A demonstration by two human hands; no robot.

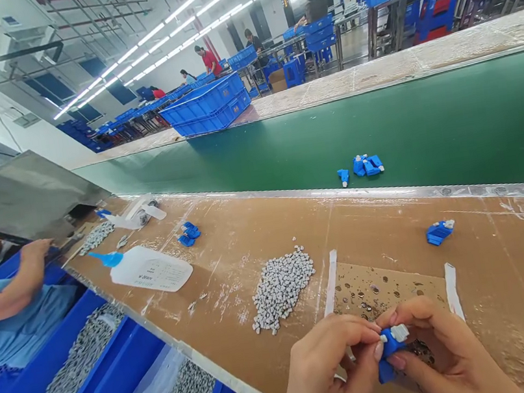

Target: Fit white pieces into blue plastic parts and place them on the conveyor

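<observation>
So both hands are down at the near edge of the view, working on one little blue part (387, 347) just above a cardboard sheet (392, 277). The right hand (439, 344) has it pinched between thumb and fingers, barely open, just the thickness of the part. The left hand (330, 360) is closed to a fingertip pinch on a small pale bit (384, 338) at the part's left side; can't tell if that's loose or attached, fingers cover too much.

The part's long axis runs on a slant: blocky grey-white end pointing far and right, blue body trailing back near and a bit left, tilted rather than flat.

Edge-wise, the worktop (238, 272) has a pale trim running diagonally along its left side, and a shiny strip on the far side where it meets the smooth green belt (429, 125). A wide stretch of brown, scuffed, glossy surface runs between the grey pile (282, 285) and that strip, and there's more to the right of the hands, past a lone blue piece (439, 232).

The cardboard is matte with dark, wet-looking spots, white strips down both sides. The pile is loose, chunky pebble-like bits, left of the hands. Farther left lies a translucent plastic bottle (152, 269) with a blue nozzle, pointing left.
</observation>
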